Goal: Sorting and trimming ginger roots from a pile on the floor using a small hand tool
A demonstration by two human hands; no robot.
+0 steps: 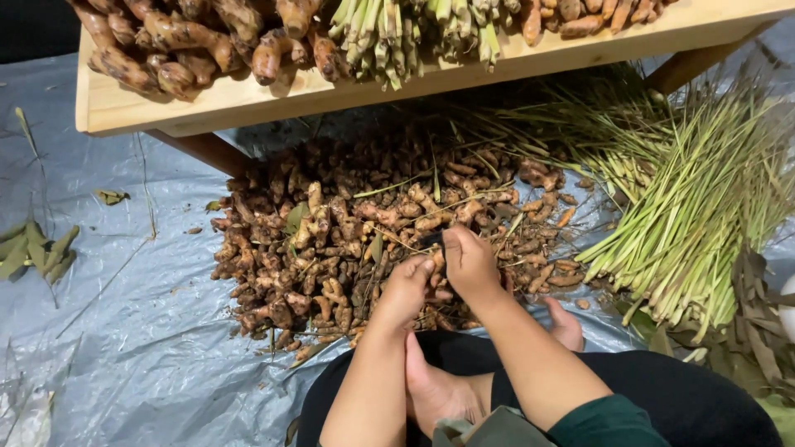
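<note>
a heap of brown rhizomes is spread on a grey plastic sheet, and it is taken here as the landmark. at the near edge of the heap both hands are met over one small root piece: the left hand is curled around it from below, and the right hand is closed over its top with a dark object, perhaps a blade, which cannot be told for sure. most of the heap looks untouched, still earthy and tangled with roots; the work is judged to be early. beyond the heap, a pale wooden shelf is loaded with plumper, smoother rhizomes and cut green stalks. to the right of the heap, long thin lemongrass stalks are piled, fibrous and straight.
</note>
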